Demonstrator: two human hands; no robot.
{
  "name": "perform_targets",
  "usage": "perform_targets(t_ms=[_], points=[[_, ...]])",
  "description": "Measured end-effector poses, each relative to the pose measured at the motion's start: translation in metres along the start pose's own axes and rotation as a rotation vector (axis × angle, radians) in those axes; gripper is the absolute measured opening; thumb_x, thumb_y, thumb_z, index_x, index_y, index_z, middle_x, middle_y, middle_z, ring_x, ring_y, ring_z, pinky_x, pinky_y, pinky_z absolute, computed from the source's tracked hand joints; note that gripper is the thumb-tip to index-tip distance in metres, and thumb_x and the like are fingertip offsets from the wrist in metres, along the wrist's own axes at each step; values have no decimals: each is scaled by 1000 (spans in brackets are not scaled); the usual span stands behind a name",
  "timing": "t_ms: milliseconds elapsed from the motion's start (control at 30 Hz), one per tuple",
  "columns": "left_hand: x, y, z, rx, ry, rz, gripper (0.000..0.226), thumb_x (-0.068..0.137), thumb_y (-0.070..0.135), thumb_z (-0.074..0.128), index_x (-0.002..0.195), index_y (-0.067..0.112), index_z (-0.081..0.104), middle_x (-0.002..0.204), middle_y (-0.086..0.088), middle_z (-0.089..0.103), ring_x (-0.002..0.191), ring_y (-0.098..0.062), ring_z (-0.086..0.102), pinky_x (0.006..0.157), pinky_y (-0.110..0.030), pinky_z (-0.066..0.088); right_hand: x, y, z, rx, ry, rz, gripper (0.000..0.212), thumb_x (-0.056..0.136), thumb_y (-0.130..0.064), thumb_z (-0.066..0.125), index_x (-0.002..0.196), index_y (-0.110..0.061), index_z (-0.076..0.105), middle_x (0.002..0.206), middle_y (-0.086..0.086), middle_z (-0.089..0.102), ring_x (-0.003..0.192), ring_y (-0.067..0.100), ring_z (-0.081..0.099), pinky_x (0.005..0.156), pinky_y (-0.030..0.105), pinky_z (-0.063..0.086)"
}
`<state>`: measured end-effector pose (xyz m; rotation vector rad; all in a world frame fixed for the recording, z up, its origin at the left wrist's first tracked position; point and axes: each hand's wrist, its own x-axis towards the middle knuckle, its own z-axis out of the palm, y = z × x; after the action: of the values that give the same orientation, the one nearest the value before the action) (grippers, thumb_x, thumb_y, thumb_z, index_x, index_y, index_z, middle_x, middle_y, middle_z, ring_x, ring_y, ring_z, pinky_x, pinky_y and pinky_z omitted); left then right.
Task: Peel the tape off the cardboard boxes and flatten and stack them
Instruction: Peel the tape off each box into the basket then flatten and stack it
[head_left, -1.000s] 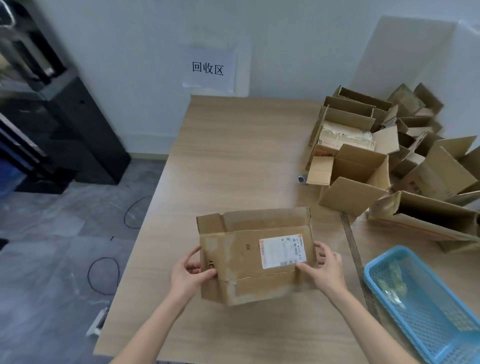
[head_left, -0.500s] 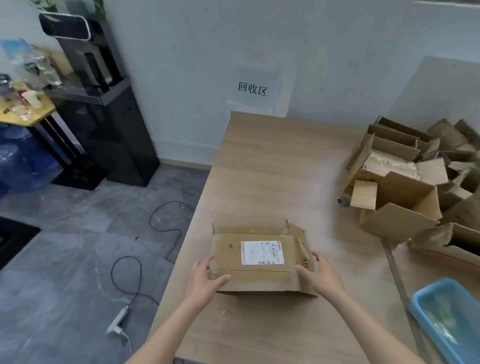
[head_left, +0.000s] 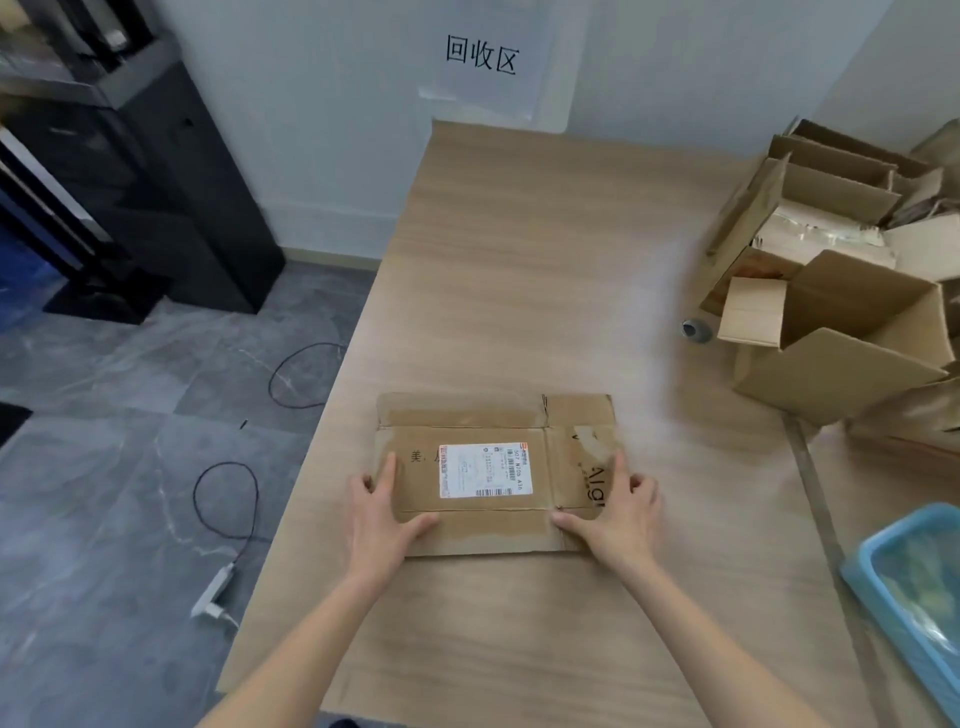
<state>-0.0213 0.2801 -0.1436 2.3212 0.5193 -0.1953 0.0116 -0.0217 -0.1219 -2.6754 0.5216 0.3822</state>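
- As I watched through the head camera, a flattened cardboard box (head_left: 493, 473) lay flat on the wooden table (head_left: 519, 249), near its left edge, a white shipping label (head_left: 485, 470) facing up.
- My left hand (head_left: 382, 514) rested on the box's near-left corner, fingers straight and spread, pressing down.
- My right hand (head_left: 615, 512) pressed the near-right corner, fingers extended, thumb along the lower fold.
- A pile of opened boxes (head_left: 836, 291) stood well apart at the table's right.
- A blue basket (head_left: 878, 582) sat at the near-right edge.
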Motion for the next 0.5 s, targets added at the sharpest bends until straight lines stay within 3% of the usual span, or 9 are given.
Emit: perform_targets(t_ms=[100,233,367,500], points=[[5,0,4,61,9,-17,118,65,54,91,160,34,24,118,2,31,114,-24,48,93,-41,50,7,9,4,35,0,0,145,49,-81,81,160,-29,6,130,9,37,120,31,40,105,40,38],[1,2,-2,26,5,-66,129,59,53,94,161,32,18,117,10,28,119,-20,49,85,-35,45,10,19,1,129,-28,-21,137,56,-69,87,161,-23,12,133,10,38,127,31,39,107,40,34],[-7,1,-17,-58,1,-86,131,55,50,96,160,28,20,123,14,32,119,-11,49,82,-31,42,2,14,-8,301,-78,-52,131,59,-49,95,160,-24,16,124,-2,29,117,19,45,99,39,44],[-10,1,-64,-97,21,-41,128,56,49,95,159,31,21,118,19,33,110,-6,50,77,-27,41,-5,-32,-31,291,-55,-136,126,60,-46,96,158,-23,20,123,-2,29,116,22,50,95,40,48]])
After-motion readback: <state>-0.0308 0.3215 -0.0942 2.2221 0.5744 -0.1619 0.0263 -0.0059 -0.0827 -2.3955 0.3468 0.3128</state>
